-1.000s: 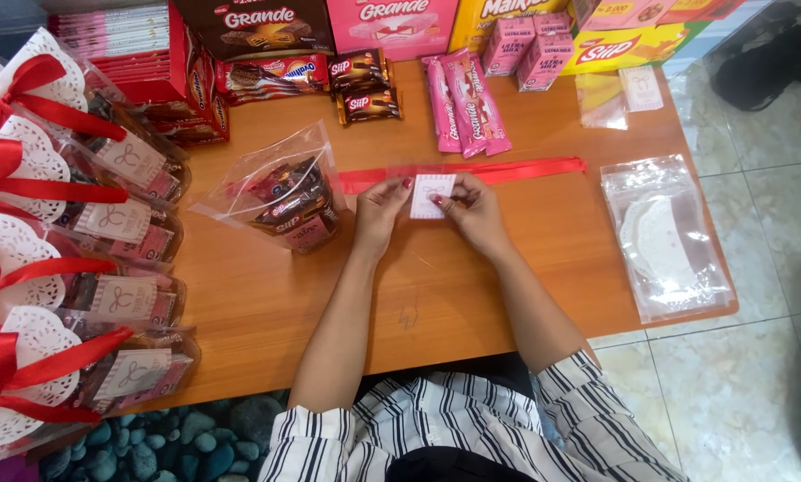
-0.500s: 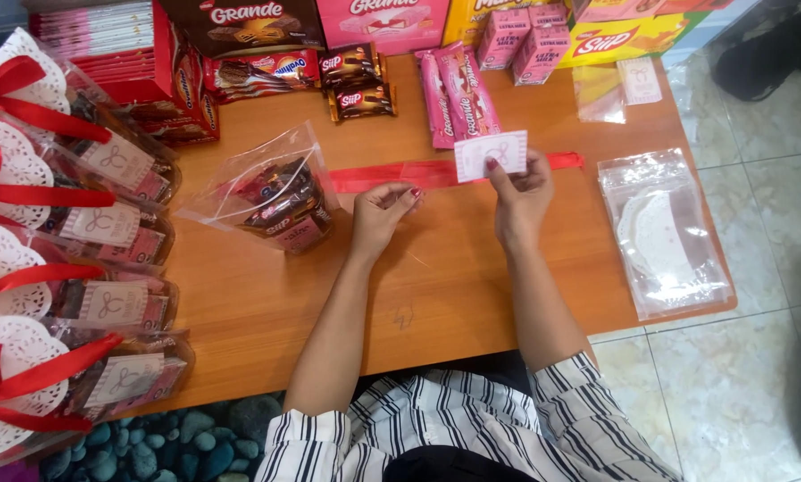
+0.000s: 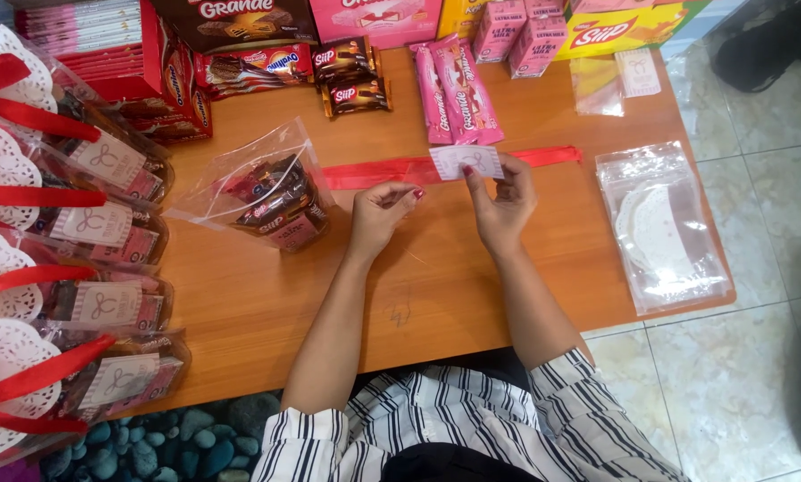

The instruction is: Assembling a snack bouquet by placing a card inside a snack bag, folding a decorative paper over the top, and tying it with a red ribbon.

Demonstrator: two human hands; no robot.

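- Plainly, the work in hand is the small white tag (image 3: 466, 162): the right hand (image 3: 505, 201) pinches it by its lower edge between thumb and forefinger, with the other fingers loosely curled below.
- The tag is held up just above the fingertips. It sits in front of the red ribbon (image 3: 374, 171), which lies flat across the surface (image 3: 240, 303) beyond both hands.
- The left hand (image 3: 378, 214) sits just beside the right, apart from the tag. Its fingers are curled in and thumb and forefinger are pressed together (whether they hold anything tiny, I cannot tell).
- Left of the left-hand fingers lies a clear bag of snacks (image 3: 271, 192), on its side with its mouth loose and untied.
- Past that, well away from the fingers, is a row of finished bags (image 3: 88, 223), each carrying a red bow and a similar tag.
- Well to the right of the right-hand fingers rests a clear packet of white doilies (image 3: 664, 223), and beyond the ribbon lie pink wafer bars (image 3: 458, 89).
- My reading of the step: the tag is being readied, with ribbon and bag not yet joined (the bag has no bow).
- A next move would likely call for both hands. The tag is light and bendy, so it wants a fine pinch, while the ribbon is limp and slippery and wants holding taut with the free fingers so it does not slide on the surface.
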